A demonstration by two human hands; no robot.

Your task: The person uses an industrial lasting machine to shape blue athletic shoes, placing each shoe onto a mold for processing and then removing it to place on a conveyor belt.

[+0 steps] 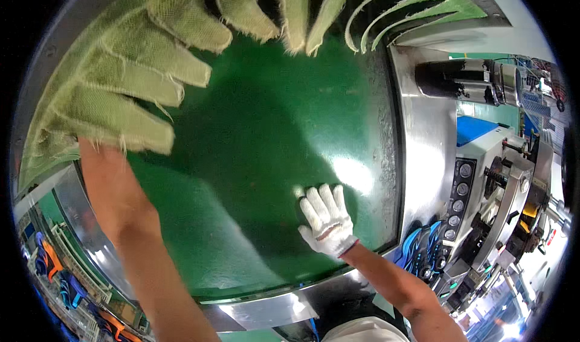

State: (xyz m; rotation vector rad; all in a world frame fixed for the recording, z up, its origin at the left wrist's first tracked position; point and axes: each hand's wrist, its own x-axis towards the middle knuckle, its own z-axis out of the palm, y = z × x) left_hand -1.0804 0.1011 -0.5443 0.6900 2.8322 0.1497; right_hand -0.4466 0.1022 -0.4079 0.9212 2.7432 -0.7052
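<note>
My left forearm (133,203) reaches up at the left and goes under a frayed, pale-green fabric strip curtain (133,121). The strips cover my left hand, so its fingers and anything in them are hidden. In a white knitted glove, my right hand (327,222) lies palm down on a smooth green conveyor belt (272,143). Its fingers are stretched out, and nothing shows in it. The fabric strips hang along the far and left sides of the belt.
A metal edge (426,155) borders the belt on the right. Beyond it stand a machine with round gauges (462,189) and a shiny cylinder (465,81). Blue-and-black shoe parts (420,248) lie near the belt's right corner; orange-and-blue ones (51,257) sit at the lower left.
</note>
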